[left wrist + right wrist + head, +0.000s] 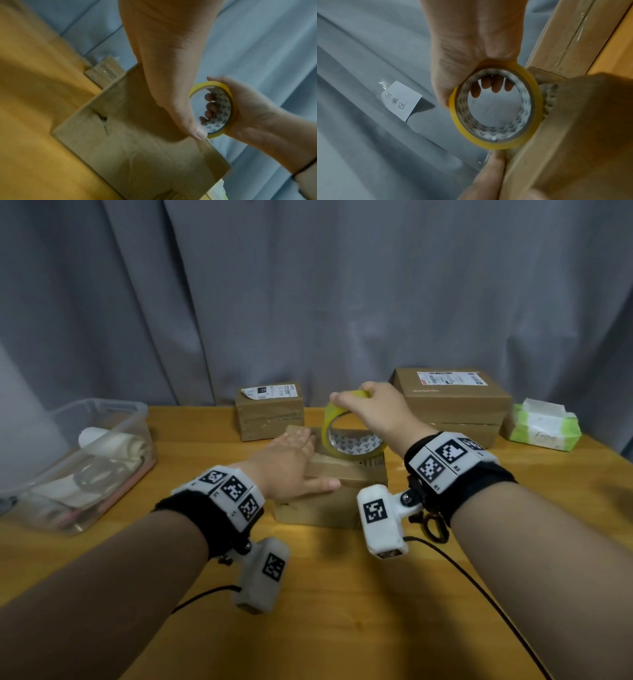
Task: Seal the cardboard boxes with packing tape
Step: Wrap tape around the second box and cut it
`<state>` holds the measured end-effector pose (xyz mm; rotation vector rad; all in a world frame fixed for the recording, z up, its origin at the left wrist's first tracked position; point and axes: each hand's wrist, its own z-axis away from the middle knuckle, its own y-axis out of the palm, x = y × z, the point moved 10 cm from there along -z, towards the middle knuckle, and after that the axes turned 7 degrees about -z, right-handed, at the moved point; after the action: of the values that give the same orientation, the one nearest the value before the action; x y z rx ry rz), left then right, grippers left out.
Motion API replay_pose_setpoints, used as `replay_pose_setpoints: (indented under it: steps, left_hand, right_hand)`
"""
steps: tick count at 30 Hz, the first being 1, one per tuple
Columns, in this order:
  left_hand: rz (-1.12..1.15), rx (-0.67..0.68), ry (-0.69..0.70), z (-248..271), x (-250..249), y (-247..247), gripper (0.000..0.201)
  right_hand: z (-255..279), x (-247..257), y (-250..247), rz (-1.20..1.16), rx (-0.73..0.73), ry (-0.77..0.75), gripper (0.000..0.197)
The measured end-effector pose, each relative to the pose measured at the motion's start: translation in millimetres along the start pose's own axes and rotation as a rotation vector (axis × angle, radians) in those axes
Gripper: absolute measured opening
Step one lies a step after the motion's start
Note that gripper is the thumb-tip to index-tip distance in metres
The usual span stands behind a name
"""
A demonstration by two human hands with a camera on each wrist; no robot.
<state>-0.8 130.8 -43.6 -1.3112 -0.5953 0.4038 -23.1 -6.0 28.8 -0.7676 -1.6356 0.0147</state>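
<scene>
Head view, left hand (291,460) flat on box (329,501), right hand (380,409) gripping tape roll (346,433)

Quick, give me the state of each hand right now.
Left hand: open, fingers straight, pressing flat on top of the cardboard box.
Right hand: closed around the yellow tape roll, fingers curled through its core.

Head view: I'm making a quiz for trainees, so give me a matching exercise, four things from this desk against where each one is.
Things:
1. tape roll
2. left hand
3. tissue pack
4. plastic tub

Places:
A. far left of the table
B. flat on the near box
C. gripped by the right hand
D. far right, beside the large box

Pairs: 1-C, 2-B, 3-D, 4-A
</scene>
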Motion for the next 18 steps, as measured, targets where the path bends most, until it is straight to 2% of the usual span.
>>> replay_pose_setpoints:
  steps: [1,3,7,10,14,18]
  left_hand:
    - [0.022,-0.012,-0.002,-1.3,-1.8,1.5,0.112]
    - [0.043,-0.010,0.001,-3.5,-1.1,5.6,0.116]
    - [0.049,0.012,0.011,-4.8,3.2,8.5,0.118]
    - [0.048,0.008,0.024,-4.9,3.0,9.8,0.117]
    - [0.057,0.023,0.017,-4.0,4.2,10.6,0.117]
    - [0.068,0.028,0.026,-3.2,2.7,9.9,0.117]
  right_hand:
    - [-1.8,7.2,0.0,0.050,0.005,-0.006,0.036]
    - [-8.1,22.1,-4.7,0.166,0.014,-0.012,0.043]
    - [-16.1,53.2,-24.6,0.592,0.073,-0.064,0.043]
    - [-16.5,28.1,-37.9,0.782,0.128,0.012,0.041]
    - [-10.7,-16.3,-44.6,0.833,0.166,0.076,0.039]
    - [4.5,-40.8,-50.0,0.901,0.230,0.098,0.057]
